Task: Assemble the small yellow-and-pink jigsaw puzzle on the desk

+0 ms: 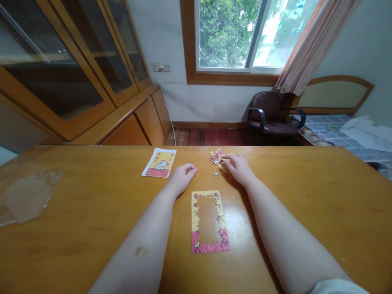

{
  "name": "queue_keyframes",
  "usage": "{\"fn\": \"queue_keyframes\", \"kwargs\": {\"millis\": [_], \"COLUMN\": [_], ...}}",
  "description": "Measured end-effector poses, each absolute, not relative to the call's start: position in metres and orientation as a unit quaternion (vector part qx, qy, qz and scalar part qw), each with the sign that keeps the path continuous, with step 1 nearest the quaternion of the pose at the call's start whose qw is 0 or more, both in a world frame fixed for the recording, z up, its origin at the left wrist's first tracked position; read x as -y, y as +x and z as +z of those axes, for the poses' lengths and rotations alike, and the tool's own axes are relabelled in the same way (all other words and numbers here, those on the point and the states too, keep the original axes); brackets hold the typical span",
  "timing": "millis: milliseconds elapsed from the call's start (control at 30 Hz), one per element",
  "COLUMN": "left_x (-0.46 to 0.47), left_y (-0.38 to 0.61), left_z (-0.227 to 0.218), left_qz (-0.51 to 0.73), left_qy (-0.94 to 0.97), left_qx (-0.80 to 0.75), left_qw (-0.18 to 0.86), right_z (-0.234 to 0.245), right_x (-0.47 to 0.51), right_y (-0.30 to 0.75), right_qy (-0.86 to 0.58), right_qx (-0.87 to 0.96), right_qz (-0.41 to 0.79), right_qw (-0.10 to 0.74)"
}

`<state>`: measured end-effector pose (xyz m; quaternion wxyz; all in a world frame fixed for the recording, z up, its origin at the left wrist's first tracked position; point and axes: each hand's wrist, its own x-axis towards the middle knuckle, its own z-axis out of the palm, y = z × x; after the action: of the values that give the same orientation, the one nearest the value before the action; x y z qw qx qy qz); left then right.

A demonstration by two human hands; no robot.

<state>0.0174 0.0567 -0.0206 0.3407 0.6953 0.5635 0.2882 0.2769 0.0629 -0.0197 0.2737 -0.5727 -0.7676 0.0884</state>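
Two grips rest on a wooden tabletop [306, 196], the right one at a heap of puzzle pieces.

A crumpled clear plastic sheet [27, 196] lies far left on the tabletop, well apart from everything else. The puzzle frame [210, 246], a joined yellow and pink border with a bare middle, lies between the two forearms, nearer the person than both grips. A picture card [159, 162] lies just left of the left grip [183, 176], which is loosely clenched, knuckles up, on bare wood. The right grip [239, 166] lies palm down with its fingers stretched onto the near right edge of the loose pieces [217, 156]. Whether it pinches one cannot be told. A single stray piece [216, 173] lies just beside that grip, on its left.
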Motion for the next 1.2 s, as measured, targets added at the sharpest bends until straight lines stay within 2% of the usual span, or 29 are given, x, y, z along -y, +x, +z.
{"fn": "queue_keyframes", "kwargs": {"millis": [200, 400, 867, 1033, 1200], "left_x": [-0.056, -0.056, -0.055, -0.054, -0.054], "left_y": [0.018, 0.017, 0.019, 0.019, 0.020], "left_z": [-0.020, -0.019, -0.016, -0.015, -0.014], "left_qz": [0.278, 0.276, 0.264, 0.263, 0.257], "left_qy": [0.697, 0.702, 0.702, 0.700, 0.704], "left_qx": [-0.566, -0.562, -0.570, -0.571, -0.575], "left_qw": [0.342, 0.339, 0.334, 0.338, 0.328], "right_z": [-0.026, -0.025, -0.031, -0.026, -0.026], "right_x": [-0.066, -0.066, -0.067, -0.065, -0.065], "right_y": [0.279, 0.277, 0.274, 0.272, 0.271], "right_qy": [-0.603, -0.602, -0.558, -0.527, -0.529], "right_qx": [0.757, 0.750, 0.783, 0.794, 0.798], "right_qz": [0.115, 0.112, 0.137, 0.133, 0.135], "right_qw": [0.227, 0.250, 0.238, 0.273, 0.256]}}
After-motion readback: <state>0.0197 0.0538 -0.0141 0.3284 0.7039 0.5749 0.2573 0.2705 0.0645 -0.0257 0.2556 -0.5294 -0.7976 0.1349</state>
